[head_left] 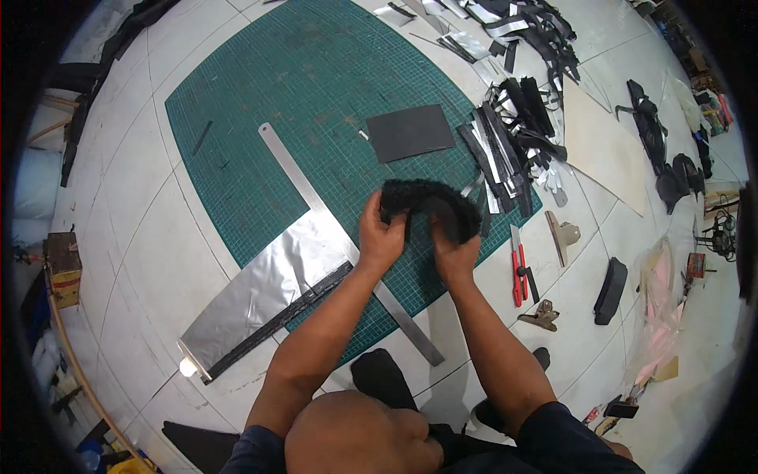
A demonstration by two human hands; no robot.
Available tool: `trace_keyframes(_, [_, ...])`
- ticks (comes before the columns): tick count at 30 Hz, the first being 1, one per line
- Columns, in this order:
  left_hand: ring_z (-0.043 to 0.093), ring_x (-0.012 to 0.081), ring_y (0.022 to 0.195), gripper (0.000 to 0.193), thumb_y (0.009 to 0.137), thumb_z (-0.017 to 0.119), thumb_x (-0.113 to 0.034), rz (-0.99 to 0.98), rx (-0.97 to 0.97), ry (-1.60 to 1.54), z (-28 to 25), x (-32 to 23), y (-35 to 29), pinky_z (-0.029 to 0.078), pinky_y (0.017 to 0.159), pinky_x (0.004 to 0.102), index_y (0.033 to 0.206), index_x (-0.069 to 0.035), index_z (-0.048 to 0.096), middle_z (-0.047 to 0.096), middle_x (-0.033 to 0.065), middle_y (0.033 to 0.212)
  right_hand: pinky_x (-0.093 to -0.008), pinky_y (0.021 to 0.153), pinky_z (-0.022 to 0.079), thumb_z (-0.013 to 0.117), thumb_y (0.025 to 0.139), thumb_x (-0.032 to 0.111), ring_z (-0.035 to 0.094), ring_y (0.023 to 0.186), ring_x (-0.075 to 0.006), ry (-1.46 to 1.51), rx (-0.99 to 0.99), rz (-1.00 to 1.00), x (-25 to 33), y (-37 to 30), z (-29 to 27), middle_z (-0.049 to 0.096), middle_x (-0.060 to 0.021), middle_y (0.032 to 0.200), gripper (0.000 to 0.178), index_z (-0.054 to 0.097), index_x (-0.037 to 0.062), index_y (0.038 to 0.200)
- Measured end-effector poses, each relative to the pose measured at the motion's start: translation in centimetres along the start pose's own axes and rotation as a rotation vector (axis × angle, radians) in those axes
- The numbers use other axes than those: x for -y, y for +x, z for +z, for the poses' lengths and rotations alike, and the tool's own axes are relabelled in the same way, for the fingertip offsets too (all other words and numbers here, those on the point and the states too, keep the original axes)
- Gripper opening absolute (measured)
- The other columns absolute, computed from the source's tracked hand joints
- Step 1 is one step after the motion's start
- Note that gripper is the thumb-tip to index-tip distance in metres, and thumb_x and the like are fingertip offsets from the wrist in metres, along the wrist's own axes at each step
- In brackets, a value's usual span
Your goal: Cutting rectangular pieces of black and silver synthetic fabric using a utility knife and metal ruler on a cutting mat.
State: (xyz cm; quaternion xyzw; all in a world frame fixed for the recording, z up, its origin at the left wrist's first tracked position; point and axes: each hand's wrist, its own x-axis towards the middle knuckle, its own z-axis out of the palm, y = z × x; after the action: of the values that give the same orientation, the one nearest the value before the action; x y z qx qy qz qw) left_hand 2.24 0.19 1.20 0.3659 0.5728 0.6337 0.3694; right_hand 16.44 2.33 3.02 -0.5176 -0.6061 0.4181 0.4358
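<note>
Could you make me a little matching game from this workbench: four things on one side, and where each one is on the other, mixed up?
Things:
1. black piece
2. steel ruler
3. red cutter
4. silver sheet

Places:
A. on the white floor, right of the green mat
B. held in both hands
C. over the mat's lower left edge
D. lying diagonally across the mat

Pairs: 1-B, 2-D, 3-A, 4-C

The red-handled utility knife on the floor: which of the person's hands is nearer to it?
Right. The right hand grips the black textured piece just left of the red-handled knife; the left hand is farther left.
</note>
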Motion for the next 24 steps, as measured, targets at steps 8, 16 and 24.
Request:
trace_keyframes(8, [0.064, 0.0215, 0.104, 0.029, 0.091, 0.065, -0.003, -0.025, 0.015, -0.060, -0.2, 0.1, -0.4, 0.048, 0.092, 0.0338, 0.119, 0.001, 0.056, 0.068, 0.0135, 0.110, -0.0390, 0.098, 0.045, 0.064, 0.091, 0.010, 0.062, 0.109, -0.0299, 0.029, -0.024, 0.037, -1.2, -0.4, -0.5, 0.063, -0.0144, 0.117, 0.032, 0.059, -0.0015, 0.120])
trace_keyframes(16, [0.064, 0.0336, 0.095, 0.023, 0.093, 0.061, -0.009, 0.105, -0.019, 0.241, -0.5, 0.3, 0.2, 0.049, 0.085, 0.0408, 0.113, 0.001, 0.056, 0.064, 0.0175, 0.100, -0.0398, 0.097, 0.045, 0.058, 0.096, 0.011, 0.061, 0.108, -0.0316, -0.080, 0.017, -0.032, -0.7, -0.5, -0.1, 0.064, -0.0176, 0.117, 0.030, 0.057, -0.0032, 0.122])
trace_keyframes(24, [0.065, 0.0410, 0.095, 0.029, 0.087, 0.068, -0.020, 0.123, 0.387, 0.717, -2.9, -7.0, 7.5, 0.051, 0.082, 0.0434, 0.105, 0.003, 0.063, 0.067, 0.0242, 0.100, -0.0318, 0.088, 0.047, 0.070, 0.091, 0.021, 0.063, 0.097, -0.0215, 0.256, -0.111, 0.485, 1.8, -1.3, 2.0, 0.067, -0.0130, 0.107, 0.043, 0.057, -0.0064, 0.122])
